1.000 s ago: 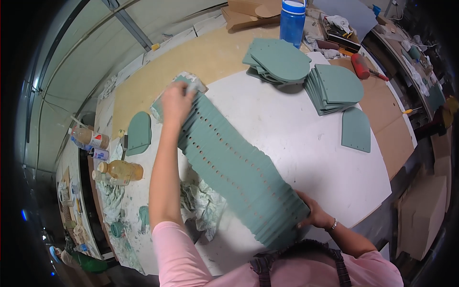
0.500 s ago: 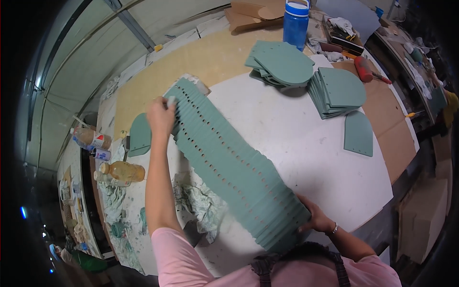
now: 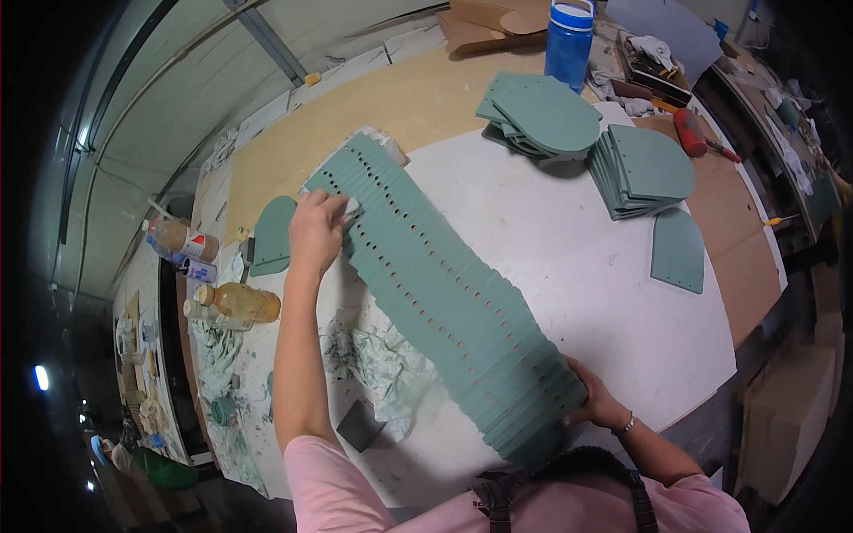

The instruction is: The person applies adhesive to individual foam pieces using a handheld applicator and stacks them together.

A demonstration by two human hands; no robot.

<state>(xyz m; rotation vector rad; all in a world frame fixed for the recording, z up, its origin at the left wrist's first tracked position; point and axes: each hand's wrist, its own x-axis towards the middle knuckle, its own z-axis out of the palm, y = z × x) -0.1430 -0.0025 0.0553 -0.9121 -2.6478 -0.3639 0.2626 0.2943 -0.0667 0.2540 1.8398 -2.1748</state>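
Note:
A long row of green flat panels [image 3: 435, 275], stood on edge and packed together, runs slantwise across the table, with two lines of small holes along it. My left hand [image 3: 317, 233] is closed on a small whitish wad [image 3: 352, 208], its exact kind unclear, and presses it to the row near the far end. At the near end my right hand [image 3: 597, 398] is wrapped round the row's right side; its fingertips are partly hidden. A whitish crumpled thing [image 3: 388, 147] lies behind the far end. Beside the row's left edge is a crumpled stained cloth [image 3: 382, 373].
Round-ended green panels are stacked in two piles [image 3: 546, 115] [image 3: 649, 169] at the back right, with a single panel [image 3: 678, 251] nearby. Another panel [image 3: 273, 235] and bottles [image 3: 240, 302] stand left. A blue bottle [image 3: 569, 44], a red-headed tool [image 3: 690, 133] and a dark block [image 3: 361, 425] are also on the table.
My left hand has moved a little right and toward me along the row, with the whitish wad. My right hand stays at the near end. The whole view has shifted slightly.

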